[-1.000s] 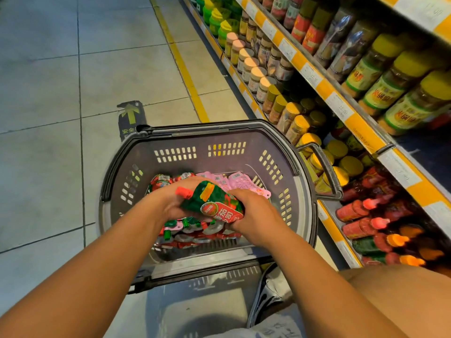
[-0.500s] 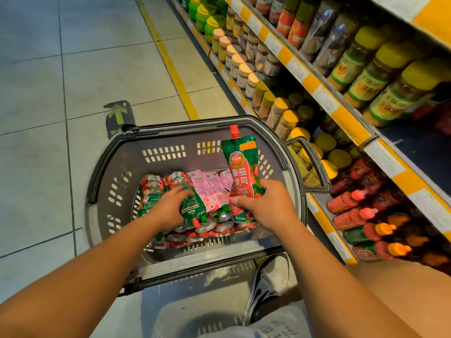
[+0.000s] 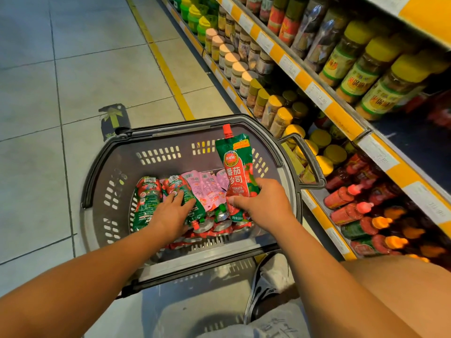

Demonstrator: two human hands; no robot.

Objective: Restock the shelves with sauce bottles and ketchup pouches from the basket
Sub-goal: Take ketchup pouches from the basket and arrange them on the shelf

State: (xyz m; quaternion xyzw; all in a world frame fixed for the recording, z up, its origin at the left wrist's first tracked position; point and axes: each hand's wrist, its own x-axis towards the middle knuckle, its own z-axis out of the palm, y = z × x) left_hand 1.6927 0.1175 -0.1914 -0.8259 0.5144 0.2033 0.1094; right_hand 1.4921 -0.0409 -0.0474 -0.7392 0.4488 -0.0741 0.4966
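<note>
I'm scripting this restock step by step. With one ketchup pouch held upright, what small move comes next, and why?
Probably lift the ketchup pouch clear of the basket toward the shelf: the right hand already grips it upright, while the left hand rests on another pouch.

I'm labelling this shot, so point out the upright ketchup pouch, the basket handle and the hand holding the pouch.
upright ketchup pouch (image 3: 234, 164), head view, on its front label.
basket handle (image 3: 308, 154), head view, on the grey loop's outer bar.
right hand (image 3: 262, 203), head view, on its back.
</note>
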